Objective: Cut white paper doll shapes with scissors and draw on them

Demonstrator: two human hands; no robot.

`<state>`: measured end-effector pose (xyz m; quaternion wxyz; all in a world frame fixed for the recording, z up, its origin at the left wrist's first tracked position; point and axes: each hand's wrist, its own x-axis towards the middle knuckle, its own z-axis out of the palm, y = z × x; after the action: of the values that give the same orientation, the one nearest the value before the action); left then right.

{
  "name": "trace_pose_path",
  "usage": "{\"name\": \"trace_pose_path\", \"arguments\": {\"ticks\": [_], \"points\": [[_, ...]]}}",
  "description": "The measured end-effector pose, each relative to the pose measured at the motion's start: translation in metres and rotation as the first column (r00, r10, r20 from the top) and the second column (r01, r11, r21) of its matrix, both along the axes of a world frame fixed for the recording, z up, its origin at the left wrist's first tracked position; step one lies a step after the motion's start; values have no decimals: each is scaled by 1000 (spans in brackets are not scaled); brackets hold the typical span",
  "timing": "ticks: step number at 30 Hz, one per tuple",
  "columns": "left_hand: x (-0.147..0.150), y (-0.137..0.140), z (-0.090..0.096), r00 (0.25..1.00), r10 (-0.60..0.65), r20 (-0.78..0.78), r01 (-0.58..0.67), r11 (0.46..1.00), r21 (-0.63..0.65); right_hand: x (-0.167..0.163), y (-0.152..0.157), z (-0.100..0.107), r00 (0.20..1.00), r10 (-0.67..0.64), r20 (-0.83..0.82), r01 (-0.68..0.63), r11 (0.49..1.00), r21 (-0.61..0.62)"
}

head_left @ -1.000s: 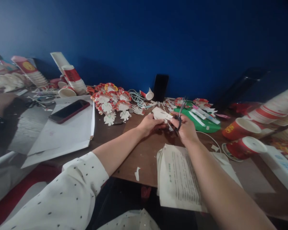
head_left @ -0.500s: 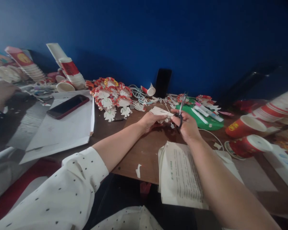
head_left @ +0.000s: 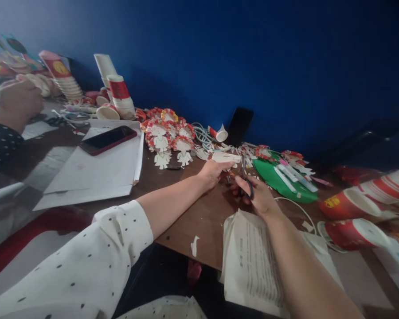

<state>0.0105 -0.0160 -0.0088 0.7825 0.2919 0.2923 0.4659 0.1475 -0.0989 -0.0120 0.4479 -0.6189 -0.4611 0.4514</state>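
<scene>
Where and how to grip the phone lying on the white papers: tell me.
Probably best by its two long edges near mid-length, coming from above: the phone lies flat on the white papers, its dark face uncovered and its red near edge exposed.

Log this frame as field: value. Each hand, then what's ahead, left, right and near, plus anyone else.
left hand: grips a white paper piece
right hand: holds dark-handled scissors, blades up beside the paper piece; contact unclear
ahead: dark phone leaning at the blue wall
left: paper figures clustered; red-edged phone lying on white sheets
right: pens on a green mat; red paper cups beyond
near: printed papers beside the right forearm
other person: a hand, far left
</scene>
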Motion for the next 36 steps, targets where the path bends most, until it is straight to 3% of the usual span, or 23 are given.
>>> {"name": "trace_pose_path", "arguments": {"ticks": [10, 17, 24, 36], "points": [[-2, 5, 0, 998, 17, -64, -12, 996, 86, 4, -2, 2, 991, 11, 135, -18, 999, 46], [-2, 6, -6, 992, -55, -111, 74, 982, 172, -4, -5, 15, 973, -59, 224, 39, 995, 94], [-3, 6, -9, 984, -123, -129, 149, 965, 215, -1, -4, 13, 967, -125, 222, 94, 985, 147], [-5, 5, -7, 985, -120, -124, 145, 964, 225, 1, -4, 14, 959, -124, 255, 86, 984, 154]]}}
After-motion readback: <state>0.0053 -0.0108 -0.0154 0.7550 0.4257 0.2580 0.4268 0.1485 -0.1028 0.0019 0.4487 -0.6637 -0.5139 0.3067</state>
